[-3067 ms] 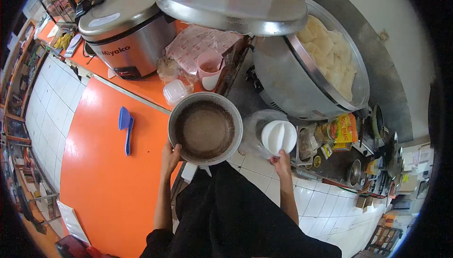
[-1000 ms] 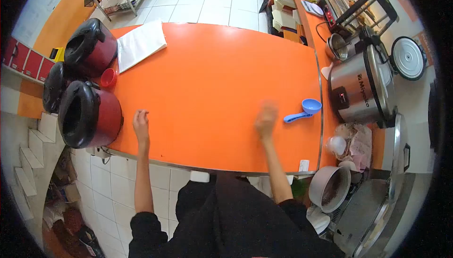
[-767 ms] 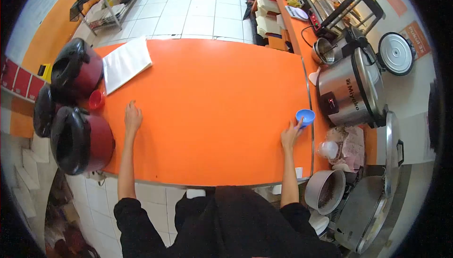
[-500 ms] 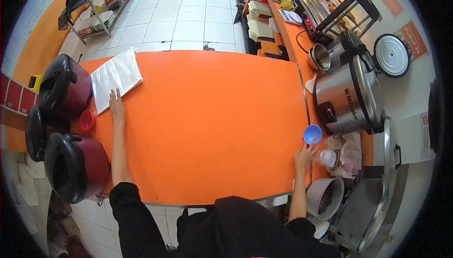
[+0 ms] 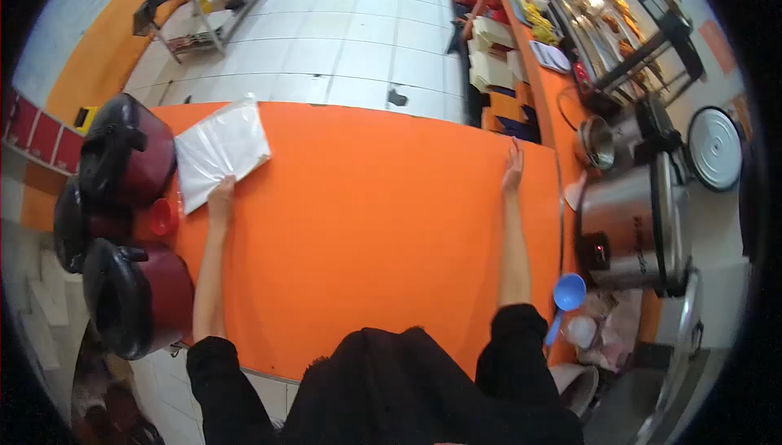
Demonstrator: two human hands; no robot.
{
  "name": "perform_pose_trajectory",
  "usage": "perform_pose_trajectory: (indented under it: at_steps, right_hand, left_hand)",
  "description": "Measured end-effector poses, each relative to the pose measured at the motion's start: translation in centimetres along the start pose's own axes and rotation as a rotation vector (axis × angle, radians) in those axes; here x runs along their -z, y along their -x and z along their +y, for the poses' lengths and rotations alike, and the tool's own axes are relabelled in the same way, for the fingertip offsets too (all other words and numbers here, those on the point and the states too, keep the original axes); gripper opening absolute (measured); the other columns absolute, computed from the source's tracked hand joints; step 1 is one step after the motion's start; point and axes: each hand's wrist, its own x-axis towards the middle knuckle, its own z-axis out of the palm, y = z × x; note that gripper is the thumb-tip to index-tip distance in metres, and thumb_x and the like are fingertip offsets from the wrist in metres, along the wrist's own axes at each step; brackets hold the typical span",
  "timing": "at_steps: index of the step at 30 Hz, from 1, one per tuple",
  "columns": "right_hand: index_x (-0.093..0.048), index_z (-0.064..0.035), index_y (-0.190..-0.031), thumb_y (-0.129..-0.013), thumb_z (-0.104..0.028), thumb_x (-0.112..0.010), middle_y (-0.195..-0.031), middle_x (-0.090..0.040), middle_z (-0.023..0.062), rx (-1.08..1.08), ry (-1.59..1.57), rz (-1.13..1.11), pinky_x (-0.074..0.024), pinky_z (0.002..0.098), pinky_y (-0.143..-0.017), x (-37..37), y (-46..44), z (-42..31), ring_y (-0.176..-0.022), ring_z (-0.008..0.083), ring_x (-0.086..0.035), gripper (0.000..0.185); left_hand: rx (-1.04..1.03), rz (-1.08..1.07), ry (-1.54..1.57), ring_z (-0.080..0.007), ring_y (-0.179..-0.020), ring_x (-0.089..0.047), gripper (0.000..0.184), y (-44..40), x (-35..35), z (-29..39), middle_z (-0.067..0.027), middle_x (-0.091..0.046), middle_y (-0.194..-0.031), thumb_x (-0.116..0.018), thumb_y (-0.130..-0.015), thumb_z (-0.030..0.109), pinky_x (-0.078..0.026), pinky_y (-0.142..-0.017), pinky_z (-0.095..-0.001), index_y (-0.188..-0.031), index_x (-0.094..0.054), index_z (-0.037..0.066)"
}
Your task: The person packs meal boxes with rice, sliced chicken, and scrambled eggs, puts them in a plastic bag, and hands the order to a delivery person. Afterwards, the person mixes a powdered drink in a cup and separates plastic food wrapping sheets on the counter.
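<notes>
A stack of thin, shiny white sheets (image 5: 224,140) lies at the far left of the orange table (image 5: 375,233). My left hand (image 5: 221,192) is closed on its near edge, and creases fan out from the grip. Over the table's right side, my right hand (image 5: 512,166) is held out with its fingers stretched and nothing in it. A blue ladle (image 5: 568,292) rests at the right edge, apart from that hand. Close to my left hand is a small red cup (image 5: 164,218).
Dark red pots with black lids (image 5: 138,298) line the left side. At the right are a large steel rice cooker (image 5: 623,225), a round lid (image 5: 715,148), a metal pot (image 5: 577,384) and a small white container (image 5: 581,332). A glass food case (image 5: 595,13) stands farther back.
My right hand has let go of the blue ladle and moved away over the table. My left fingers, flat on the stack before, have closed on its edge. The view has shifted.
</notes>
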Motion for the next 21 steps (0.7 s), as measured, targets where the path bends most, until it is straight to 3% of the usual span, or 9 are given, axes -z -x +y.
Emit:
perform_pose_trajectory:
  at_steps: [1,4,7,9,10,13,15,17,21]
  right_hand:
    - [-0.041,-0.0014,-0.126,-0.094,-0.037,-0.034,-0.127,-0.046,0.0107,-0.042,-0.006,-0.037,-0.0352,0.0363,-0.096,-1.3,-0.7,-1.1,-0.120,0.0232,-0.040,0.048]
    - [-0.040,-0.0048,-0.129,-0.089,-0.055,-0.032,-0.125,-0.047,0.0067,-0.792,-0.076,-1.023,-0.0321,0.0379,-0.098,-2.8,-0.8,-0.3,-0.113,0.0220,-0.045,0.065]
    - [-0.054,-0.0052,-0.108,-0.094,-0.039,-0.037,-0.099,-0.058,0.0075,-0.076,0.232,-0.120,-0.0437,0.0351,-0.082,-0.9,-4.2,3.8,-0.092,0.0215,-0.056,0.040]
    - [-0.058,-0.0033,-0.105,-0.092,-0.038,-0.040,-0.090,-0.060,0.0071,0.225,0.739,0.251,-0.0480,0.0350,-0.071,2.9,-7.0,4.6,-0.085,0.0227,-0.059,0.041]
    - [-0.053,-0.0034,-0.110,-0.091,-0.040,-0.042,-0.092,-0.059,0.0082,0.131,0.777,0.259,-0.0488,0.0367,-0.069,1.9,-4.8,3.4,-0.086,0.0241,-0.059,0.043]
    - [-0.040,-0.0036,-0.124,-0.089,-0.046,-0.045,-0.100,-0.057,0.0115,-1.052,0.379,-0.481,-0.0513,0.0420,-0.065,-7.9,6.5,-3.2,-0.089,0.0285,-0.059,0.055]
    - [-0.033,-0.0039,-0.129,-0.086,-0.030,-0.052,-0.109,-0.052,0.0130,-0.786,0.570,-0.394,-0.0512,0.0389,-0.069,-7.9,11.2,-2.0,-0.091,0.0274,-0.059,0.054]
    - [-0.031,-0.0039,-0.131,-0.082,-0.015,-0.057,-0.117,-0.048,0.0142,-0.498,0.666,-0.365,-0.0506,0.0363,-0.073,-5.0,15.3,0.7,-0.094,0.0257,-0.058,0.057]
    - [-0.033,-0.0024,-0.128,-0.071,0.000,-0.060,-0.116,-0.047,0.0142,-0.490,0.715,-0.277,-0.0476,0.0345,-0.076,0.7,19.2,1.3,-0.097,0.0239,-0.055,0.063]
  left_hand:
    - [0.010,-0.006,-0.008,-0.0308,-0.095,-0.059,0.029,-0.3,0.8,0.6,-0.0183,-0.062,-0.102,-0.042,-0.081,0.003,-0.046,-0.085,-0.0407,-0.103,-0.060,0.001]
    - [-0.141,0.093,-0.003,-0.0288,-0.077,-0.062,0.020,-0.7,4.0,7.2,-0.0151,-0.064,-0.083,-0.046,-0.076,0.004,-0.050,-0.068,-0.0390,-0.089,-0.061,0.001]
    - [-0.233,-0.061,-0.151,-0.0227,-0.063,-0.059,0.008,1.3,3.6,15.2,-0.0101,-0.059,-0.072,-0.050,-0.072,0.004,-0.049,-0.053,-0.0318,-0.076,-0.056,0.005]
    - [-0.425,0.184,0.179,-0.0202,-0.071,-0.059,0.011,3.9,2.7,20.5,-0.0079,-0.057,-0.076,-0.051,-0.069,0.005,-0.051,-0.056,-0.0310,-0.079,-0.055,0.005]
    - [-0.395,-0.027,0.281,-0.0248,-0.083,-0.060,0.016,6.6,2.9,23.3,-0.0114,-0.059,-0.089,-0.053,-0.073,0.006,-0.051,-0.068,-0.0333,-0.088,-0.056,0.004]
    - [-0.374,-0.158,0.500,-0.0219,-0.078,-0.059,0.017,12.0,2.6,31.4,-0.0084,-0.055,-0.084,-0.054,-0.074,0.008,-0.052,-0.062,-0.0321,-0.090,-0.052,0.005]
    - [-0.421,-0.141,0.604,-0.0178,-0.077,-0.058,0.016,14.0,3.4,34.6,-0.0042,-0.053,-0.083,-0.052,-0.075,0.011,-0.051,-0.056,-0.0278,-0.090,-0.052,0.007]
    - [-0.429,-0.348,0.698,-0.0210,-0.090,-0.056,0.023,15.6,3.2,35.4,-0.0072,-0.055,-0.093,-0.055,-0.076,0.013,-0.051,-0.073,-0.0324,-0.098,-0.053,0.006]
    - [-0.314,-0.032,0.517,-0.0304,-0.105,-0.051,0.031,14.0,10.8,29.0,-0.0142,-0.054,-0.108,-0.059,-0.078,0.017,-0.042,-0.090,-0.0412,-0.107,-0.054,0.008]
